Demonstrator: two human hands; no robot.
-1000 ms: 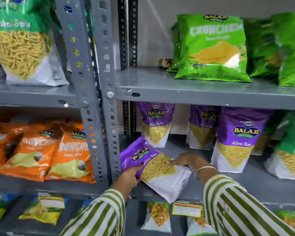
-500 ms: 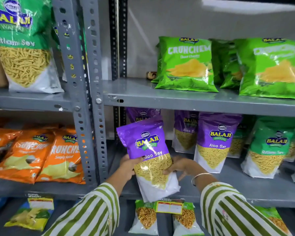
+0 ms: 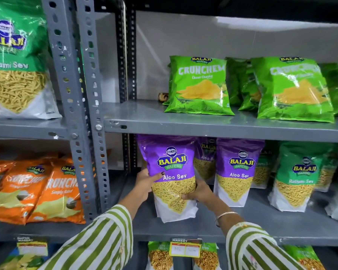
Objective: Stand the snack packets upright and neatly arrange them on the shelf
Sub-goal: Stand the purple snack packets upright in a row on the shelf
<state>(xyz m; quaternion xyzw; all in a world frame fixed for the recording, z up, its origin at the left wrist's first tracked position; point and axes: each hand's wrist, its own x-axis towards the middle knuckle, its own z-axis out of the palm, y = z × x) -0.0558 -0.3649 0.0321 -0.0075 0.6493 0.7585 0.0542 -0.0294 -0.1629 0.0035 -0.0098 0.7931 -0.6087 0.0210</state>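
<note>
The purple-and-white plastic Aloo Sev snack packet (image 3: 172, 178) stood with its long axis upright between both hands, its base at the front of the grey metal shelf (image 3: 261, 227). The left hand (image 3: 144, 184) grasped its left edge and the right hand (image 3: 198, 192) its lower right side, equally near. Its neighbouring upright purple Aloo Sev packet (image 3: 236, 172) stood just beside, rightward, so any aligning push probably ran backward.

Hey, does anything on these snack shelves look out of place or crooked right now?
Mostly tidy. A small brown object sits on the upper shelf behind the green Crunchem packets; it is too small to identify. The held Aloo Sev packet stands upright.
</note>
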